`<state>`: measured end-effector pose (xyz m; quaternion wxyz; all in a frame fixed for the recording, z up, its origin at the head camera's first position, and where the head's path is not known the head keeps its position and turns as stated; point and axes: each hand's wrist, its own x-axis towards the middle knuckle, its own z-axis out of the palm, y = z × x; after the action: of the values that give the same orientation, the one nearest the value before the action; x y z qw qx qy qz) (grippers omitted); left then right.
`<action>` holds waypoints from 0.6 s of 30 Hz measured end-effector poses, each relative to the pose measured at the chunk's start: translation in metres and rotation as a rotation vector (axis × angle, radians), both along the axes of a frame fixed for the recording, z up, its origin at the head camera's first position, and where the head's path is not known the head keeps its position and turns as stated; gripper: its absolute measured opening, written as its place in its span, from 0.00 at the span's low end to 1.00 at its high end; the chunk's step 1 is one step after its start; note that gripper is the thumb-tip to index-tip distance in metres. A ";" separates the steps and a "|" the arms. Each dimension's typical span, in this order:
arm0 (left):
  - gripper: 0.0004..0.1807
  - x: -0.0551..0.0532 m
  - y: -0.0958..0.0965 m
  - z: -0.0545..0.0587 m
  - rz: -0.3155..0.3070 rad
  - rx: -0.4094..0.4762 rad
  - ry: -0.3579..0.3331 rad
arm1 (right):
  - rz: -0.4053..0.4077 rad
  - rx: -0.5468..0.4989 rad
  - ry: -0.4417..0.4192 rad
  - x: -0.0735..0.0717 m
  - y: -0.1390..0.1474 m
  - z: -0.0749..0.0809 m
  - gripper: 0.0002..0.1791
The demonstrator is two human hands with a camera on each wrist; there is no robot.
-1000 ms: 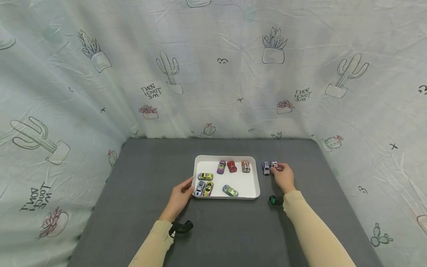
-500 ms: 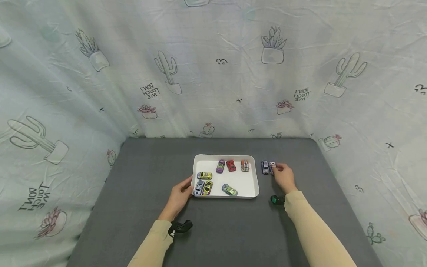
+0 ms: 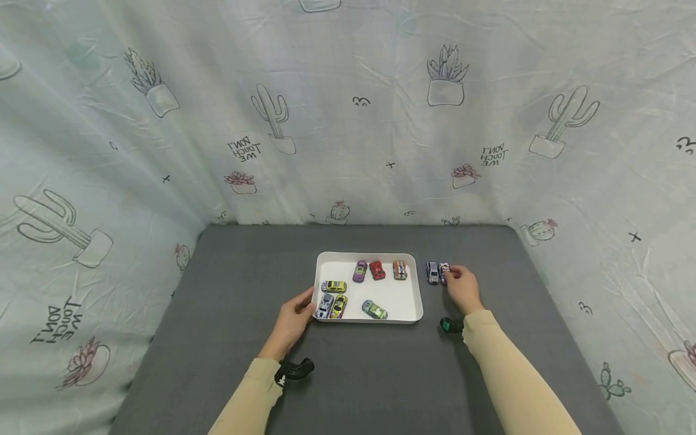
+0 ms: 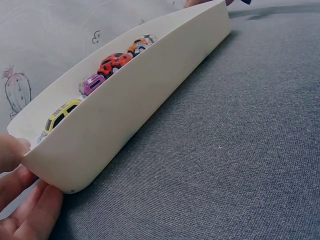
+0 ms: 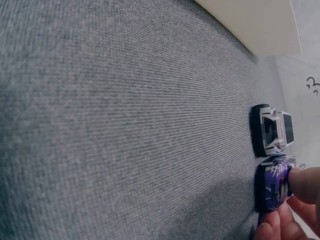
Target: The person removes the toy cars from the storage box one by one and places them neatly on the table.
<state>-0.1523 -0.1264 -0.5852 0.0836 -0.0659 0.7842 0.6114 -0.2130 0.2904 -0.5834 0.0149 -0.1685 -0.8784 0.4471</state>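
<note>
My left hand (image 3: 290, 325) grips the left end of a white tray (image 3: 399, 305), thumb at the rim and fingers against the outer wall in the left wrist view. On the table right of the tray, my right hand (image 3: 464, 291) pinches a purple patterned toy car (image 5: 275, 186) between thumb and fingers. That car stands close alongside a white toy car (image 5: 276, 131), both pointing the same way. In the head view, the right fingers partly cover the purple car.
Inside the tray are several toy cars: a purple one (image 3: 360, 271), a red one (image 3: 377, 270), an orange one (image 3: 399, 270), a green one (image 3: 374, 310), and a few yellow or pale ones at the left. A patterned curtain (image 3: 348, 121) hangs behind the grey table (image 3: 370, 380).
The right hand has turned the purple car from a slant to straight and brought it down and left beside the white car. The left hand and tray keep their places.
</note>
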 end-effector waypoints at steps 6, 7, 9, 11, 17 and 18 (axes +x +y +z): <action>0.25 0.000 0.000 0.001 0.003 -0.005 -0.003 | 0.004 -0.007 -0.005 0.000 0.002 0.000 0.21; 0.25 0.000 0.000 0.000 0.004 -0.006 -0.002 | 0.005 -0.010 -0.006 -0.001 0.002 0.000 0.21; 0.25 -0.001 0.000 0.000 0.002 -0.009 0.003 | 0.012 -0.013 -0.007 0.000 0.002 0.000 0.21; 0.25 -0.001 0.000 -0.001 0.002 -0.010 0.006 | 0.016 -0.016 -0.004 0.000 0.004 -0.001 0.21; 0.25 -0.001 -0.001 0.000 -0.001 -0.004 -0.001 | -0.003 -0.050 0.031 0.002 0.008 0.000 0.22; 0.25 -0.001 -0.001 0.000 -0.001 -0.002 -0.003 | -0.006 -0.061 0.037 0.003 0.008 0.001 0.23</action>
<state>-0.1533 -0.1273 -0.5853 0.0849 -0.0663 0.7847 0.6105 -0.2098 0.2980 -0.5821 0.0275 -0.1632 -0.8633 0.4767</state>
